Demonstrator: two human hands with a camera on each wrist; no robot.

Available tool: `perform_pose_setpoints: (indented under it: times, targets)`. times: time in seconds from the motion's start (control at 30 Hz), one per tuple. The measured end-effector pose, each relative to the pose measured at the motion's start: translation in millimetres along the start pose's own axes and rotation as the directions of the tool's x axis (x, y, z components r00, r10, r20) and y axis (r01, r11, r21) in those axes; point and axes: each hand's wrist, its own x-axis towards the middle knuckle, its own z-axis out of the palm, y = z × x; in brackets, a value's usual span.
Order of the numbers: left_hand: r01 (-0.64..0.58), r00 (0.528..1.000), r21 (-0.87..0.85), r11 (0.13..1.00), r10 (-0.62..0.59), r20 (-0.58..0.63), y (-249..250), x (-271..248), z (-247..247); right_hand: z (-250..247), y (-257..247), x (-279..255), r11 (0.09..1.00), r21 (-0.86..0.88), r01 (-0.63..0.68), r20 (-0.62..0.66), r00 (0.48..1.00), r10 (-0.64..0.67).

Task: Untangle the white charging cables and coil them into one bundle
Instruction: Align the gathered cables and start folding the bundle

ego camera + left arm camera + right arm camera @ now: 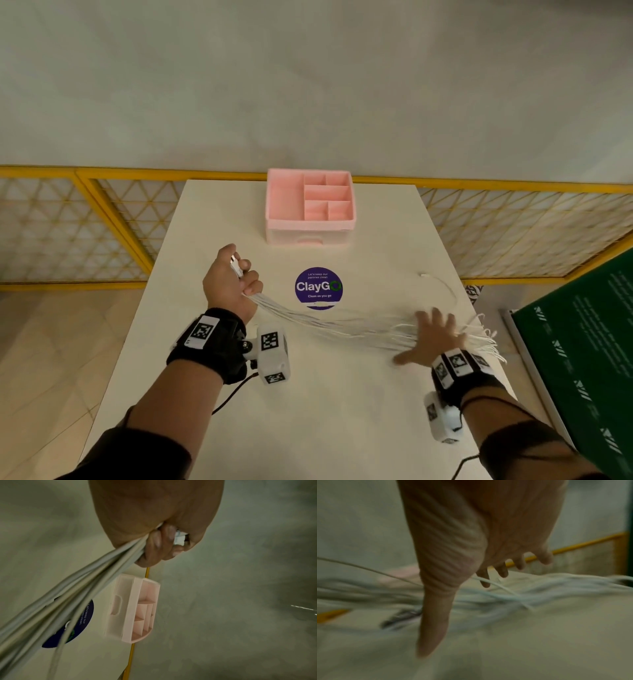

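Observation:
Several white charging cables (325,323) stretch across the white table (308,411) from left to right. My left hand (236,274) grips their plug ends in a fist above the table's left side; the left wrist view shows the cables (85,582) running out of the curled fingers (159,545) with white plugs (180,538) inside. My right hand (433,334) is spread flat, palm down, over the cables' far stretch near the right edge. In the blurred right wrist view the straight fingers (484,580) hover over the cables (505,595). One loose cable end (424,274) curves away behind the right hand.
A pink compartment organiser (310,205) stands at the table's far middle. A round purple ClayGo sticker (318,287) lies between it and the cables. A dark green board (582,359) leans at the right of the table. Yellow lattice railing (102,212) runs behind.

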Motion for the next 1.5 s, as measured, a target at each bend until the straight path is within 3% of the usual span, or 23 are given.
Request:
perform_pose_setpoints:
  times: [0.07,0.1,0.17,0.23,0.27,0.37,0.43,0.53,0.63,0.73,0.9,0.97,1.03,1.07,1.13,1.17,1.2,1.3,1.43,1.5]
  targets:
    - [-0.004,1.0,0.013,1.0,0.004,-0.011,-4,0,2,-16,-42,-21,0.973,0.004,0.232,-0.032,0.972,-0.232]
    - [-0.006,1.0,0.029,1.0,0.007,-0.016,-7,-1,4,-22,-67,-35,0.931,0.045,0.362,-0.077,0.931,-0.358]
    - [-0.01,1.0,0.073,0.997,0.012,-0.018,-13,-4,9,-29,-113,-58,0.798,0.106,0.593,-0.228,0.796,-0.561]
    - [-0.013,1.0,0.107,0.994,0.015,-0.019,-19,-7,13,-31,-150,-73,0.696,0.11,0.71,-0.405,0.671,-0.621]
    - [-0.019,0.999,0.116,0.993,0.022,-0.025,-20,-9,14,-31,-163,-78,0.672,0.133,0.729,-0.47,0.643,-0.605]
    - [-0.042,0.998,0.095,0.995,0.047,-0.05,-15,-8,12,-28,-175,-84,0.673,0.173,0.719,-0.472,0.66,-0.584]
    - [-0.053,0.996,0.047,0.997,0.057,-0.068,-6,-3,7,-17,-163,-75,0.676,0.15,0.721,-0.405,0.669,-0.623]
    - [-0.063,0.994,-0.003,0.998,0.062,-0.093,4,2,0,8,-127,-52,0.661,0.27,0.7,-0.276,0.714,-0.643]
    - [-0.05,0.993,-0.006,0.999,0.049,-0.107,-1,1,-2,31,-86,-30,0.74,0.277,0.613,-0.29,0.788,-0.544]
    - [-0.03,0.993,0.006,1.0,0.031,-0.115,-8,1,-1,49,-46,-17,0.841,0.167,0.515,-0.285,0.842,-0.459]
    - [-0.005,0.993,0.064,0.998,0.012,-0.119,-19,0,2,43,-18,-11,0.941,0.026,0.338,-0.035,0.941,-0.337]
    - [-0.005,0.994,0.078,0.997,0.014,-0.113,-22,-1,4,29,-29,-17,0.926,0.052,0.374,0.033,0.926,-0.376]
    - [-0.004,0.994,0.089,0.996,0.013,-0.105,-24,-2,6,10,-55,-35,0.859,0.157,0.487,-0.068,0.873,-0.482]
    - [-0.003,0.995,0.098,0.995,0.013,-0.101,-26,-3,8,1,-72,-46,0.793,0.204,0.574,-0.176,0.819,-0.547]
    - [-0.002,0.996,0.112,0.994,0.013,-0.092,-33,-8,12,-11,-111,-64,0.632,0.216,0.744,-0.366,0.662,-0.654]
    - [-0.005,0.996,0.111,0.994,0.014,-0.087,-36,-10,15,-14,-131,-71,0.567,0.21,0.796,-0.398,0.6,-0.694]
    - [-0.01,0.996,0.103,0.995,0.019,-0.087,-38,-13,16,-15,-148,-76,0.511,0.256,0.821,-0.391,0.571,-0.722]
    - [-0.018,0.993,0.107,0.994,0.03,-0.112,-36,-14,17,-6,-177,-82,0.459,0.487,0.744,-0.293,0.633,-0.716]
    - [0.04,0.984,0.102,0.994,-0.021,-0.178,-35,-11,0,4,-180,-83,0.535,0.356,0.766,-0.247,0.629,-0.737]
    - [0.103,0.989,0.13,0.986,-0.089,-0.116,-34,-13,-9,2,-177,-83,0.543,0.371,0.753,-0.212,0.638,-0.74]
